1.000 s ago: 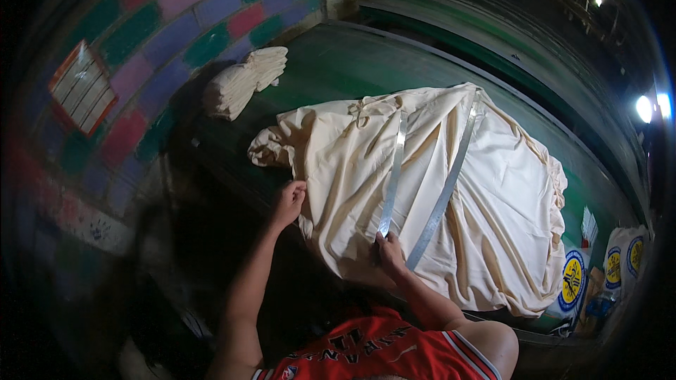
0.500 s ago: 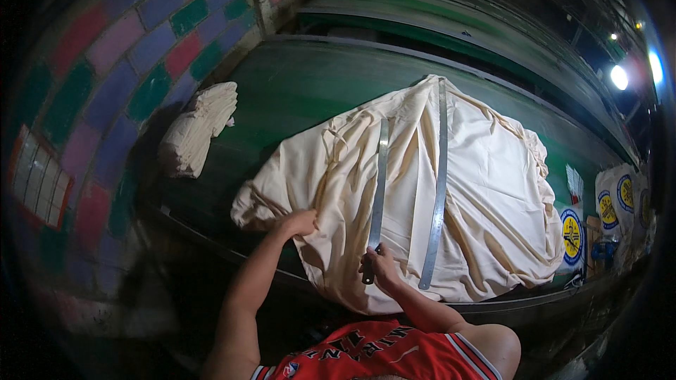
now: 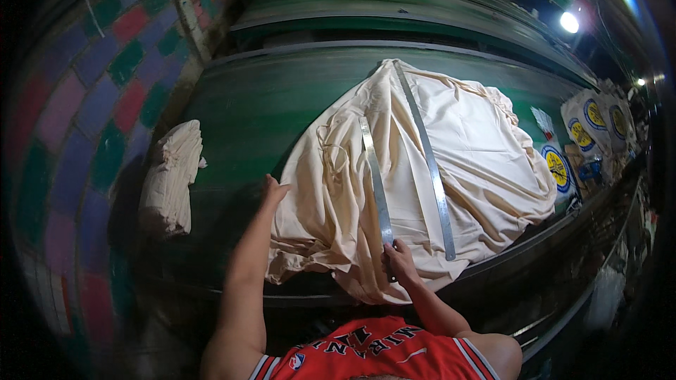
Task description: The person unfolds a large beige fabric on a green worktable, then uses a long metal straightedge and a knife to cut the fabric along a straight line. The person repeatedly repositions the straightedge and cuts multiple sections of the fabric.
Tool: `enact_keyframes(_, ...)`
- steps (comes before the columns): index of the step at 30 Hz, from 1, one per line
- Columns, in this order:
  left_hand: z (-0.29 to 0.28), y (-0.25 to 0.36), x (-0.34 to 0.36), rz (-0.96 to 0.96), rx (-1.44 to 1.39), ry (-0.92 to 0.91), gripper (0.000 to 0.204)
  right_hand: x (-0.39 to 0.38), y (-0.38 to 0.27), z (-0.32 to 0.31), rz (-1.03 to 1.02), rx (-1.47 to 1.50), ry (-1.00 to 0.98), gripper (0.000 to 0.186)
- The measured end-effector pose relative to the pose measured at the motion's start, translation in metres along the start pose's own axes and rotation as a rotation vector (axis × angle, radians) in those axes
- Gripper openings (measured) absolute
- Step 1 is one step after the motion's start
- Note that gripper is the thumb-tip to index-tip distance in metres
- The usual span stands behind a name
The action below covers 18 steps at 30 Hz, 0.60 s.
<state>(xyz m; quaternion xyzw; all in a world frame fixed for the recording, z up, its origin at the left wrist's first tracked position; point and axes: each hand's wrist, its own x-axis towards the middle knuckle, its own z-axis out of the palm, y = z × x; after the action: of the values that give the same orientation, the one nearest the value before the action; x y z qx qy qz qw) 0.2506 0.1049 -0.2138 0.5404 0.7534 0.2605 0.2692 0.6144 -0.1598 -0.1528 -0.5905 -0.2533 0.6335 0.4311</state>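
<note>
A large cream cloth [image 3: 473, 127] lies in loose folds over the green table. My right hand [image 3: 399, 262] grips the near end of a short metal ruler [image 3: 375, 169], which rests on the cloth and points away from me. To its right, a longer metal ruler [image 3: 424, 148] crosses the cloth, untouched by either hand. At the cloth's left edge is my left hand [image 3: 275, 188], thumb apart from the fingers, beside or just touching the fabric; no grip shows. Below that hand, the cloth's near left corner lies bunched.
A folded cream cloth bundle [image 3: 171, 179] sits left on the green table [image 3: 239, 112], near a painted brick wall [image 3: 98, 105]. Cloth with round yellow and blue prints [image 3: 556, 169] lies at the right, beside a small clear packet [image 3: 542, 121]. Another long table [image 3: 422, 17] runs behind.
My left hand has moved away from me along the cloth's left side, and its fingers have spread. The cloth's left corner has come nearer to me. My right hand still holds the short ruler.
</note>
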Motion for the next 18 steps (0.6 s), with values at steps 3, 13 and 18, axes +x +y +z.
enact_keyframes(3,-0.016,0.03,-0.004,-0.329,-0.77,-0.728,0.06,-0.016,0.004,0.015,0.024,-0.083,0.089,0.018)
enact_keyframes(13,0.032,0.079,-0.033,-0.397,-1.653,-0.819,0.029,-0.049,0.022,0.063,-0.079,-0.119,0.246,0.022)
enact_keyframes(18,0.076,0.087,-0.041,-0.406,-1.261,-0.937,0.031,-0.048,0.031,0.06,-0.139,-0.155,0.238,0.02)
